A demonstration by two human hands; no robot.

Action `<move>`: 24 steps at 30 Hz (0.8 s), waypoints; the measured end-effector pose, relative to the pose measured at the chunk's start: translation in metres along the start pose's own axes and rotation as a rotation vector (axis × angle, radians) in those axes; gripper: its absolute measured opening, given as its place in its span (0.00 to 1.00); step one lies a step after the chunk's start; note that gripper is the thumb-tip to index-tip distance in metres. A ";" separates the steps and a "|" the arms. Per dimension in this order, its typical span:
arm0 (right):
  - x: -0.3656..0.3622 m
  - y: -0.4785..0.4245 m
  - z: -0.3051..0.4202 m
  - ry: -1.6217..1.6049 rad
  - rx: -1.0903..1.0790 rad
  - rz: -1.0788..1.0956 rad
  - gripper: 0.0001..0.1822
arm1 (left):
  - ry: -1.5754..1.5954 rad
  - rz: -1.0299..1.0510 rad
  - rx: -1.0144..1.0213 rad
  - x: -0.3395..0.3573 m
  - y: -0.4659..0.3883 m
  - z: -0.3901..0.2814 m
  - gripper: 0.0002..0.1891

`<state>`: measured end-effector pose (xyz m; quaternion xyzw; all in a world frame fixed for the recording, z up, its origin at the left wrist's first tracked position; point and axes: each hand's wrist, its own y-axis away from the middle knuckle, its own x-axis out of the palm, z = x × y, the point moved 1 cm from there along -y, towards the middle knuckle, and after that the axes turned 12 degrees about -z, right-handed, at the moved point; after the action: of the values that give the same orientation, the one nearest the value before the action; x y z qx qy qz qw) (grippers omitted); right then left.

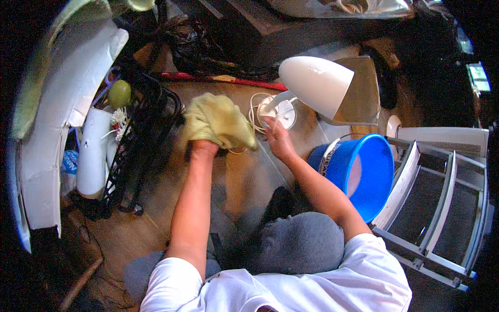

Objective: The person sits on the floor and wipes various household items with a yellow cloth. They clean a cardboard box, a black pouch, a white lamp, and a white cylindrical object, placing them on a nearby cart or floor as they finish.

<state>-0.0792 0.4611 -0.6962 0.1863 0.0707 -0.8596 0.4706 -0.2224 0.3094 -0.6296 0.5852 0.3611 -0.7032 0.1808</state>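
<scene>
A yellow cloth point(216, 119), blurred, drapes over my left hand point(204, 145) and hides its fingers; only the wrist shows below it. My right hand point(280, 139) grips the near edge of a white desk lamp's round base point(288, 117), its fingertips partly hidden by glare and cord. From the base a short neck rises to the glossy, bullet-shaped lampshade point(315, 85), which tilts to the right. A thin white cord point(254, 113) loops around the left side of the base. The cloth is just left of the lamp.
A blue bucket point(370, 179) stands beside my right forearm, near a metal stepladder point(436, 202). Behind the lampshade is a cardboard box point(360, 93). A white cylinder point(93, 152) and black metal rack point(124, 156) stand left. A red bar point(253, 82) crosses the floor beyond.
</scene>
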 end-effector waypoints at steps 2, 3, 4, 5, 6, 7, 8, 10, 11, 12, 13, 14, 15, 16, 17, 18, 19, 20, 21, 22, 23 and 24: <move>0.017 0.004 -0.004 0.325 -0.095 0.081 0.23 | 0.113 -0.027 -0.063 -0.019 -0.007 0.024 0.10; 0.024 0.006 -0.004 0.583 -0.072 0.130 0.27 | 0.118 -0.010 -0.096 -0.031 -0.011 0.035 0.10; 0.025 0.010 -0.004 0.667 0.052 0.226 0.32 | 0.124 0.008 -0.128 -0.037 -0.014 0.041 0.11; 0.024 0.010 -0.004 0.711 0.075 0.210 0.33 | 0.129 -0.132 -0.118 -0.036 -0.012 0.043 0.11; 0.025 0.009 -0.003 0.754 0.090 0.206 0.33 | 0.125 -0.270 -0.119 -0.035 -0.004 0.045 0.11; 0.023 0.010 -0.007 0.799 0.113 0.196 0.34 | 0.126 -0.405 -0.112 -0.030 0.003 0.045 0.11; 0.019 0.011 -0.017 0.750 -0.021 0.096 0.33 | 0.266 -0.481 -0.166 -0.016 0.008 0.049 0.10; 0.023 0.010 -0.001 0.718 0.114 0.059 0.33 | 0.402 -0.514 -0.241 0.008 0.018 0.059 0.10; 0.025 0.011 0.006 0.704 0.186 0.037 0.33 | 0.402 -0.473 -0.255 0.010 0.021 0.062 0.10; 0.020 0.014 -0.007 0.768 0.104 0.004 0.36 | 0.295 -0.325 -0.197 -0.011 0.008 0.057 0.10; 0.021 0.013 -0.006 0.820 0.086 0.028 0.35 | 0.160 -0.183 -0.155 -0.026 0.005 0.059 0.10; 0.023 0.013 -0.004 0.871 0.068 0.052 0.34 | 0.151 -0.350 -0.123 -0.007 0.014 0.061 0.10; 0.025 0.012 -0.005 0.915 0.051 0.073 0.34 | 0.130 -0.353 -0.120 -0.012 0.012 0.060 0.09; 0.025 0.012 -0.003 0.931 0.012 0.090 0.29 | 0.109 -0.356 -0.118 -0.016 0.011 0.057 0.09; 0.025 0.015 -0.005 0.917 0.042 0.061 0.27 | 0.089 -0.358 -0.115 -0.020 0.010 0.053 0.08; 0.025 0.017 -0.008 0.904 0.065 0.034 0.26 | 0.097 -0.254 -0.127 -0.021 0.007 0.051 0.09; 0.023 0.017 -0.011 0.891 0.089 0.007 0.25 | 0.106 -0.149 -0.139 -0.022 0.005 0.050 0.11; 0.018 0.016 -0.015 0.876 0.128 -0.017 0.23 | 0.117 -0.045 -0.149 -0.021 0.003 0.049 0.12; 0.011 0.017 -0.017 0.860 0.166 -0.033 0.22 | 0.137 -0.051 -0.189 -0.013 0.007 0.051 0.15; 0.004 0.020 -0.019 0.843 0.207 -0.049 0.21 | 0.158 -0.056 -0.226 0.006 0.016 0.053 0.18; 0.003 0.021 -0.006 0.751 0.127 -0.119 0.20 | 0.167 -0.058 -0.279 0.036 0.032 0.059 0.20; 0.002 0.022 0.007 0.809 0.056 -0.125 0.20 | 0.881 -0.157 -0.492 0.065 0.048 0.068 0.23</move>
<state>-0.0634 0.4451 -0.6889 0.5176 0.2376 -0.7453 0.3466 -0.2535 0.2389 -0.7024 0.7374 0.6007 -0.2954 0.0905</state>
